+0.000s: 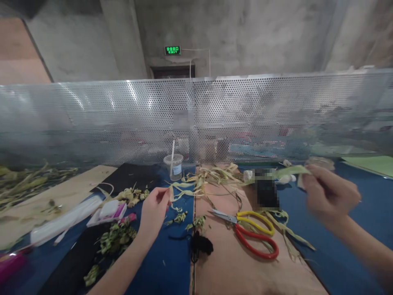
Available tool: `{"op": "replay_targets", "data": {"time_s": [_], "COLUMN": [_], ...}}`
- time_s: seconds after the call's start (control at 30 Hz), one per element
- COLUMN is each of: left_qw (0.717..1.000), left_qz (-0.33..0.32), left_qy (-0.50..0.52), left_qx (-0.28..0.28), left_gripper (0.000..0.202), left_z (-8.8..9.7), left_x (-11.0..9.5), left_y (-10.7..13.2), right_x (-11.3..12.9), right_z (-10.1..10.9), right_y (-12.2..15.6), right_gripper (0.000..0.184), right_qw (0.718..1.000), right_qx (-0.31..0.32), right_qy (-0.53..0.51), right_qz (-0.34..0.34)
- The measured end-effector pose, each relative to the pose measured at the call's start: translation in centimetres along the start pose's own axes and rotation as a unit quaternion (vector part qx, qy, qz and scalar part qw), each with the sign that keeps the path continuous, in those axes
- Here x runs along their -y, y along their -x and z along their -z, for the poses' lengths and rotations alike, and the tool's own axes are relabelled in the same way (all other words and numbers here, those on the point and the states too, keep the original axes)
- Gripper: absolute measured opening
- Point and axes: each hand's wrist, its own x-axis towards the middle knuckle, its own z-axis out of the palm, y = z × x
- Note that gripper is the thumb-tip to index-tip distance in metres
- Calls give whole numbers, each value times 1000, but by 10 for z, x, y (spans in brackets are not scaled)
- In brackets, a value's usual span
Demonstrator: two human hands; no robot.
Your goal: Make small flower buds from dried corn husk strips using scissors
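My right hand (331, 196) is raised on the right, its fingers closed on one end of a flat green leaf strip (290, 171) that stretches away to the left. On the other side, my left hand (155, 213) pinches pale leaf strips (184, 192), whose thin ends fan out to the right. Between the hands lie scissors (236, 219) with one yellow and one red handle, blades slightly apart. Just nearer to me is a bundle of black yarn (201, 243). Small knotted leaf pieces (178, 218) rest close to my left hand.
A lidded plastic cup (176, 168) with a straw stands before the perforated metal screen (153, 102). More dried strips (219, 175) are heaped at the back. Knotted green pieces (115, 241) and a white-and-pink box (107, 213) lie left. A blurred-out dark object (266, 190) sits right.
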Motion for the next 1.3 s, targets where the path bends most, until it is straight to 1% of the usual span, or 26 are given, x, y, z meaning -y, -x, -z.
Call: {"op": "replay_targets", "data": {"time_s": [0.07, 0.1, 0.13, 0.17, 0.23, 0.3, 0.33, 0.37, 0.4, 0.43, 0.47, 0.5, 0.57, 0.6, 0.67, 0.73, 0.77, 0.87, 1.0, 1.03, 1.13, 1.3], "left_qw": [994, 986, 976, 964, 944, 937, 941, 947, 954, 960, 964, 964, 960, 958, 953, 952, 952, 953, 950, 949, 945, 935], "left_qz": [60, 88, 117, 146, 205, 245, 245, 230, 210, 191, 178, 165, 140, 131, 137, 147, 150, 152, 157, 161, 181, 219], "left_qy": [90, 139, 185, 222, 259, 245, 227, 205, 183, 155, 122, 94, 65, 60, 49, 35, 29, 17, 7, 7, 16, 48], "left_qx": [12, 15, 16, 17, 17, 39, 59, 93, 116, 133, 158, 187, 233, 248, 266, 266, 264, 263, 271, 272, 272, 273], "left_gripper": [26, 26, 24, 22, 17, 15, 16, 19, 21, 23, 24, 25, 26, 27, 30, 33, 34, 35, 32, 31, 29, 27], "left_z": [-1, -1, -2, -2, -4, -8, -10, -13, -16, -19, -22, -24, -28, -29, -30, -32, -32, -34, -35, -35, -37, -42], "left_x": [2, 1, 1, -1, -4, -6, -7, -8, -9, -9, -10, -11, -12, -13, -14, -13, -12, -10, -13, -15, -18, -17], "left_y": [-2, -2, -2, -2, 1, 7, 12, 17, 23, 29, 35, 40, 51, 56, 64, 69, 71, 73, 75, 75, 75, 75], "right_x": [8, 12, 14, 15, 15, 13, 14, 15, 18, 23, 30, 37, 54, 61, 74, 81, 82, 80, 78, 78, 78, 68], "right_z": [-3, -5, -6, -8, -11, -19, -25, -31, -38, -45, -51, -57, -63, -63, -63, -62, -62, -65, -69, -69, -69, -72], "right_y": [-5, -9, -13, -17, -20, -13, -5, 6, 19, 34, 49, 63, 88, 96, 106, 110, 110, 110, 110, 110, 110, 114], "right_gripper": [26, 27, 27, 27, 26, 22, 18, 14, 15, 17, 20, 25, 25, 22, 20, 24, 27, 32, 30, 29, 28, 27], "right_qw": [991, 975, 954, 931, 893, 867, 856, 851, 845, 832, 811, 788, 743, 732, 736, 744, 743, 732, 749, 747, 735, 737], "right_qx": [-33, -37, -31, -25, -15, 5, 31, 65, 116, 178, 238, 283, 334, 346, 365, 383, 392, 406, 393, 395, 418, 436], "right_qy": [-123, -200, -262, -308, -345, -346, -337, -323, -314, -303, -294, -290, -295, -300, -284, -253, -245, -248, -229, -233, -241, -226], "right_qz": [-45, -85, -139, -193, -290, -360, -391, -408, -417, -430, -446, -463, -500, -504, -494, -485, -484, -488, -482, -481, -477, -463]}}
